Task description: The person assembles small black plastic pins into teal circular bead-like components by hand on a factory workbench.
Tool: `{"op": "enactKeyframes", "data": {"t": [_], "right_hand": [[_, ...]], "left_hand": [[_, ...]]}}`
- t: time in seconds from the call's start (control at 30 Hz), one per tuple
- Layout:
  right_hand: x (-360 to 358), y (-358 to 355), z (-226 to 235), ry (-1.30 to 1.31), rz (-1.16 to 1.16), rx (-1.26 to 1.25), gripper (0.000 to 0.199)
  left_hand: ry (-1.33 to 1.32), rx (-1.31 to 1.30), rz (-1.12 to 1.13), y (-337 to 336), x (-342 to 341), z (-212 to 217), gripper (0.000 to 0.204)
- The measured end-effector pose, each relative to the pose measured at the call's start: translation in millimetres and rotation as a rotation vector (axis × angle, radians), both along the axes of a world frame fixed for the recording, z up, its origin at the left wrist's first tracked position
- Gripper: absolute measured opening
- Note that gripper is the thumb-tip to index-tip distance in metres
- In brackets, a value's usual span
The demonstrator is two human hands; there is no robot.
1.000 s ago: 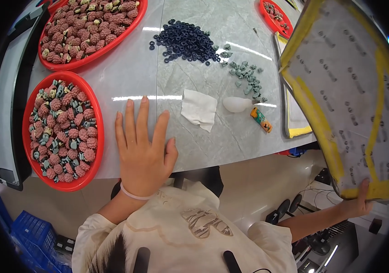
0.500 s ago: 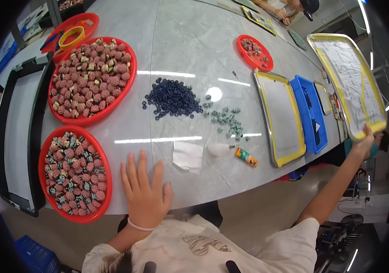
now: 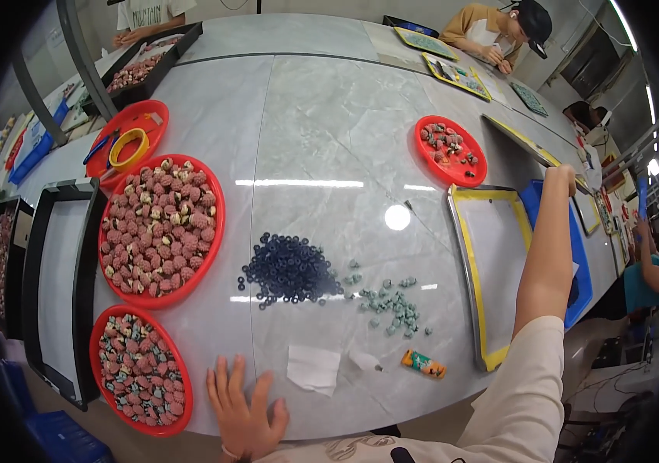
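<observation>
head view: the left hand (image 3: 246, 417) is laid on the desk (image 3: 329, 139), fingers spread, empty. a tilted yellow-edged tray (image 3: 526, 142), near a red plate (image 3: 454, 173), is gripped at one end by the right hand (image 3: 562, 179), fingers mostly hidden. a far shirt (image 3: 161, 9) is lettered; markings on an orange tube (image 3: 424, 363) cannot be read.

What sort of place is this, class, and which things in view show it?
Probably a small-parts handwork or assembly workshop: red trays hold many pink, bumpy pieces, a pile of dark blue rings lies on the worktable, and a person in a black cap bends forward farther back.
</observation>
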State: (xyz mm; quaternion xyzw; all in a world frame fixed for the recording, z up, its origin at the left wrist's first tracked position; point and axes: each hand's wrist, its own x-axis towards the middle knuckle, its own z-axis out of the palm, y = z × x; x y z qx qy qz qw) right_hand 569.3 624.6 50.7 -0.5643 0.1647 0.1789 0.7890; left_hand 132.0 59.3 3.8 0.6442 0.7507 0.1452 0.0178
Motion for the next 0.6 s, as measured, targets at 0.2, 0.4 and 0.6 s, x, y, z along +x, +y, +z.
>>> {"op": "enactKeyframes", "data": {"t": [0.2, 0.4, 0.6], "right_hand": [[177, 140, -38, 0.126, 0.036, -0.123, 0.028], [49, 84, -36, 0.052, 0.203, 0.432, 0.030], [24, 68, -15, -0.421, 0.785, -0.103, 0.043]], "left_hand": [[-0.065, 0.050, -0.023, -1, -12, -23, 0.044], [-0.003, 0.007, 0.027, -1, -1, -9, 0.044], [-0.034, 0.050, 0.019, 5, -2, -11, 0.044]]}}
